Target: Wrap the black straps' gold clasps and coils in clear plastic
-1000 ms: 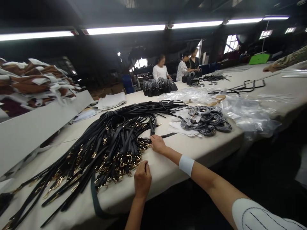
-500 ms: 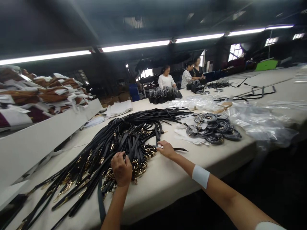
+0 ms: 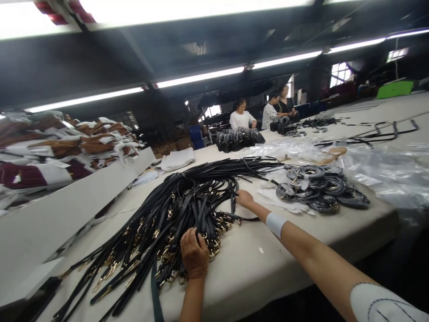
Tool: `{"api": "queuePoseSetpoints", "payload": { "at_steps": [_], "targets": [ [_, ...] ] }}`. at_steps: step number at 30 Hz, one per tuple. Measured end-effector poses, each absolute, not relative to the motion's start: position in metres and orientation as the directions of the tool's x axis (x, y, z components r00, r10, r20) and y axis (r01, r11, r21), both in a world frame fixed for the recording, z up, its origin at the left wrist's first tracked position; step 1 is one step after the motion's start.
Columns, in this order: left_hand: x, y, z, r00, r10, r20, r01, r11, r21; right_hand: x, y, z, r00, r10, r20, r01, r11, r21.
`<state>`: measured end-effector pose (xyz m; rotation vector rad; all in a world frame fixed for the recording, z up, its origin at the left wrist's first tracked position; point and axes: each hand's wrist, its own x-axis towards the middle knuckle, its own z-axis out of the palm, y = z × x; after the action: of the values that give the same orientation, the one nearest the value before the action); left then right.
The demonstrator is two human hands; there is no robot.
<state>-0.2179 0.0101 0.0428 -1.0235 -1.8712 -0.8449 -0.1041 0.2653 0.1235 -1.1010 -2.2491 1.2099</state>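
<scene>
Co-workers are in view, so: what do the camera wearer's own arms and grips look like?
Left grip and right grip are bare, ungloved hands. The right forearm carries a pale band or patch; above it shows a white sleeve with dark, dashed lines. The left forearm is bare where it shows.

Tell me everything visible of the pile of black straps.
The pile of black straps lies heaped on the pale table, its far end sweeping right. The straps look long, narrow and leathery. Gold-coloured buckles and clips crowd the near side. The left hand appears to rest there; the right hand seems to touch a strap at its right edge.
</scene>
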Motion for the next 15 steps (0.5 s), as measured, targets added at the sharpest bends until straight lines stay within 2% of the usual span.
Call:
{"api": "queuePoseSetpoints", "payload": {
  "at_steps": [5, 8, 11, 13, 15],
  "targets": [
    [-0.217, 0.010, 0.043, -0.341, 0.334, 0.879, 0.887, 0.424, 0.183, -0.033, 0.262, 0.168, -0.705, 0.709, -0.010, 0.171, 0.155, -0.973],
    [-0.216, 0.007, 0.046, -0.342, 0.322, 0.883, 0.891, 0.411, 0.195, 0.049, 0.253, 0.202, -0.687, 0.721, 0.091, -0.018, 0.107, -0.994],
    [-0.198, 0.009, 0.054, -0.294, 0.284, 0.913, 0.893, 0.422, 0.157, 0.135, 0.231, 0.227, -0.667, 0.717, 0.203, -0.231, 0.059, -0.971],
    [-0.171, 0.018, 0.061, -0.266, 0.258, 0.929, 0.924, 0.343, 0.169, 0.176, 0.212, 0.231, -0.659, 0.717, 0.230, -0.323, 0.006, -0.946],
    [-0.138, 0.033, 0.068, -0.278, 0.272, 0.921, 0.956, 0.176, 0.236, 0.198, 0.197, 0.227, -0.658, 0.721, 0.215, -0.339, -0.029, -0.940]
  ]
}}
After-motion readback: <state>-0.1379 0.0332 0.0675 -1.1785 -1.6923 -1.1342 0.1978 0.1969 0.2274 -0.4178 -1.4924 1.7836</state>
